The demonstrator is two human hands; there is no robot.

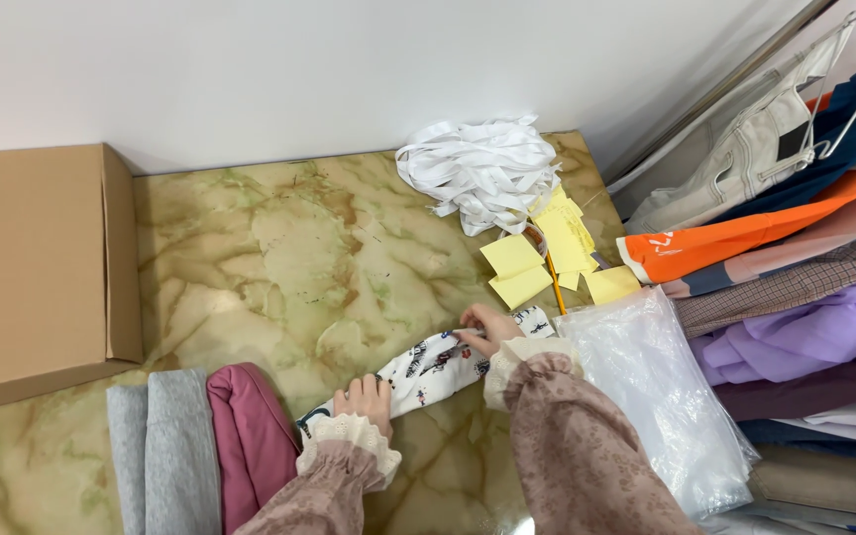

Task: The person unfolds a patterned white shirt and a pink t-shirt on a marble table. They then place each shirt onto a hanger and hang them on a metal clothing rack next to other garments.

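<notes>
Head view: rolling step in hand. Printed white garment (438, 369) lies rolled on marble bench (279, 258), beside pink roll (245, 436). Left hand (364, 399) fingers curl, pressing one end; right hand (490, 327) fingers pinch other end. Next, prob. needs firm tuck w/ both hands.

Both hands (364, 396) (487, 327) press rolled printed cloth (428, 369).
</notes>
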